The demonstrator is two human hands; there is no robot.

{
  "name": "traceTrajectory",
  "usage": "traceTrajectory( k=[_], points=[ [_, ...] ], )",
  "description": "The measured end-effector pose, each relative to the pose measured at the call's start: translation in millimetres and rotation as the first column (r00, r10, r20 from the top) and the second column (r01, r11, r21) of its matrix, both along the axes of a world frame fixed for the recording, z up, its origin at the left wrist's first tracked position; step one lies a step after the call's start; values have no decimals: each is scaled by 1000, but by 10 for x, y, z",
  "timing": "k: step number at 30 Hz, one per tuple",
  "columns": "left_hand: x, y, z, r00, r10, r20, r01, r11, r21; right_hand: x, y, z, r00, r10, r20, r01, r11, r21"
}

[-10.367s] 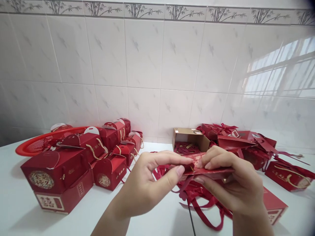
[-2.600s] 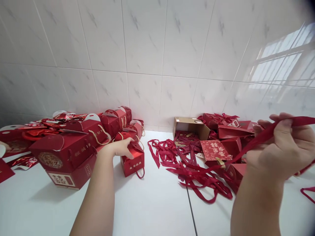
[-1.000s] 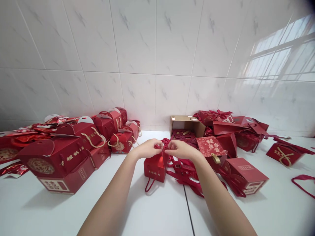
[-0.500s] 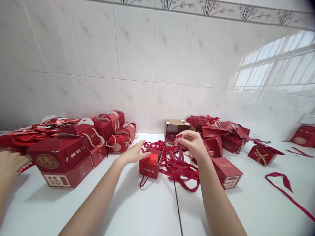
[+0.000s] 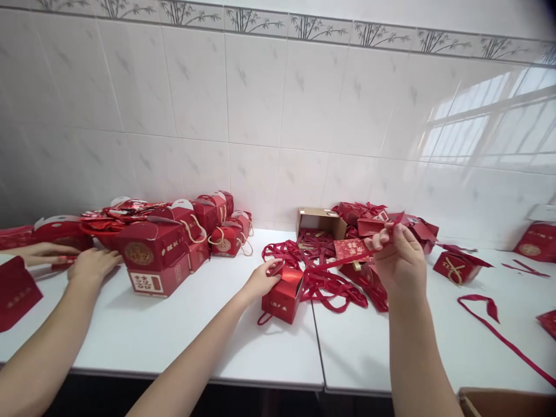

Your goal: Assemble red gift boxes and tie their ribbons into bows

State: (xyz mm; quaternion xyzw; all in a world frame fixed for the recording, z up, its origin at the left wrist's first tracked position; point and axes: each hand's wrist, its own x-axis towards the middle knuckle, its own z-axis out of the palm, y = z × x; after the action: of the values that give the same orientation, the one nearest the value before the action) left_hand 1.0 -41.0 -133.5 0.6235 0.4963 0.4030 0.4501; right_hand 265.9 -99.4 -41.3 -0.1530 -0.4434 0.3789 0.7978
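"What's that left hand (image 5: 262, 280) got?"

"The small red box (image 5: 282, 298), near the middle of the white table (image 5: 174, 336). Thumb and fingers are nearly closed on its top edge, palm down, forearm slanting in from the near left."

"And the right hand (image 5: 400, 252)?"

"Pinched shut on a red ribbon (image 5: 341, 262), fingertips together. It's raised to the right of the box, forearm almost upright, with the ribbon stretching left towards the box."
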Motion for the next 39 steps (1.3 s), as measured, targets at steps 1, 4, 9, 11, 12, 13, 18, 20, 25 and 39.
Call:
traceTrajectory(
  k=[1,4,9,11,12,13,18,20,25,39],
  points=[
    [9,-115,-23,998,8,56,-7,1000,-21,-11,-60,-34,999,36,0,-36,999,-26],
    [47,-424,-79,969,36,246,-11,994,-105,-130,-170,-179,965,221,142,-196,965,-172],
    [142,-672,-115,816,50,575,53,986,-161,-588,-82,-475,711,441,547,-200,873,-444],
    [171,-683,-126,747,60,662,54,987,-151,-788,11,-574,619,481,621,-170,854,-491],
    [180,-681,-132,718,58,693,58,988,-143,-872,59,-613,572,503,648,-157,842,-516],
    [185,-677,-139,694,52,718,64,989,-134,-943,105,-645,526,522,671,-139,831,-538],
    [185,-689,-179,645,20,764,91,990,-104,-1101,268,-712,409,522,748,-20,825,-565],
    [194,-713,-199,654,23,756,80,992,-100,-1112,302,-724,381,509,772,14,832,-555],
    [218,-761,-246,742,70,667,13,993,-119,-1132,345,-754,316,442,840,60,874,-482],
    [15,-551,-135,951,91,295,-125,988,96,-1254,154,-747,250,74,965,228,965,-133]
  ],
)
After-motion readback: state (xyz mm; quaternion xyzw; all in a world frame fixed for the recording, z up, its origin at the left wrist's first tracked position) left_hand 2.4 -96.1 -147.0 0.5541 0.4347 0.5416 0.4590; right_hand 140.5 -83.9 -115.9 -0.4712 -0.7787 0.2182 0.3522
